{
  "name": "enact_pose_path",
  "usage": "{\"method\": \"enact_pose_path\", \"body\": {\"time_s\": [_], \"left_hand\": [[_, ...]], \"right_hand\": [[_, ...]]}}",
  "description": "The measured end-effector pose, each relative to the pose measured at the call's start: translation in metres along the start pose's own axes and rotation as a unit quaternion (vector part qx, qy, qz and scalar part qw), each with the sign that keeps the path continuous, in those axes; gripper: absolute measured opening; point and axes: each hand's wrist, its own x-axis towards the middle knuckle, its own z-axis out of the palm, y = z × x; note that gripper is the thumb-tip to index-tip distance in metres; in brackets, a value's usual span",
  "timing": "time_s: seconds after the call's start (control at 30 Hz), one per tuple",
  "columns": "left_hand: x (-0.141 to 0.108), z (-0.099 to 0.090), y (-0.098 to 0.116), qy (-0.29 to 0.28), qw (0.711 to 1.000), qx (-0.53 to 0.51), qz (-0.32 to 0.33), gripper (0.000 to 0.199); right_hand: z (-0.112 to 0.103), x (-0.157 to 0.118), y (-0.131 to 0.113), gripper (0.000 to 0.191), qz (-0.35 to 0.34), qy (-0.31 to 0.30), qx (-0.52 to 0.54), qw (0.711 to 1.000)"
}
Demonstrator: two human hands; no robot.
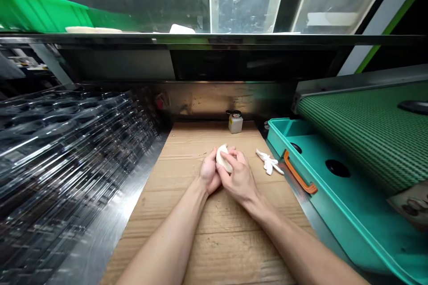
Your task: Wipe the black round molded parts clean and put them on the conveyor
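Between my two hands is a small, flat, rounded cream-white piece (pixel 223 158), held just above the cardboard sheet (pixel 230 240). My left hand (pixel 210 171) cups it from the left and below, its fingers partly hidden behind it. My right hand (pixel 238 171) is closed on it from the right, with fingertips pressed on its face. A crumpled white cloth (pixel 268 161) lies on the cardboard to the right of my hands. Beyond them stands a small square bottle (pixel 236 123) with a dark cap.
Stacked clear plastic trays (pixel 67 156) fill the left side. At right, a teal bin (pixel 321 187) with an orange handle and dark round spots inside sits beside a green conveyor belt (pixel 371 124). A metal shelf edge (pixel 214 40) crosses above, carrying a green crate (pixel 43 11) and white pieces.
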Motion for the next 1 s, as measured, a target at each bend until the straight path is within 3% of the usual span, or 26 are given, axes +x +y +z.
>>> {"method": "enact_pose_path", "body": {"time_s": [0.13, 0.27, 0.37, 0.5, 0.73, 0.9, 1.0], "left_hand": [[0.0, -0.007, 0.008, 0.049, 0.995, 0.065, 0.057, 0.025], [-0.003, -0.007, 0.015, 0.068, 0.985, 0.136, 0.087, 0.026], [-0.006, -0.005, 0.021, 0.031, 0.987, 0.146, 0.057, 0.028], [-0.011, -0.003, 0.031, -0.028, 0.994, 0.103, 0.029, 0.026], [-0.019, -0.006, 0.041, -0.069, 0.994, 0.081, 0.02, 0.023], [-0.009, -0.01, 0.032, 0.016, 0.987, 0.15, 0.048, 0.042], [-0.004, -0.009, 0.024, 0.074, 0.986, 0.139, 0.053, 0.056]], "right_hand": [[-0.016, 0.008, 0.013, 0.041, -0.003, 0.052, 0.015, 0.999], [-0.02, 0.01, 0.015, 0.039, -0.1, -0.013, 0.04, 0.994], [-0.018, 0.007, 0.012, 0.035, -0.125, -0.048, 0.037, 0.99], [-0.018, 0.006, 0.013, 0.038, -0.107, -0.031, 0.031, 0.993], [-0.025, 0.011, 0.013, 0.038, -0.104, -0.019, 0.029, 0.994], [-0.02, 0.004, 0.005, 0.04, -0.113, -0.049, 0.063, 0.99], [-0.012, -0.005, -0.004, 0.042, -0.12, -0.076, 0.069, 0.988]]}}
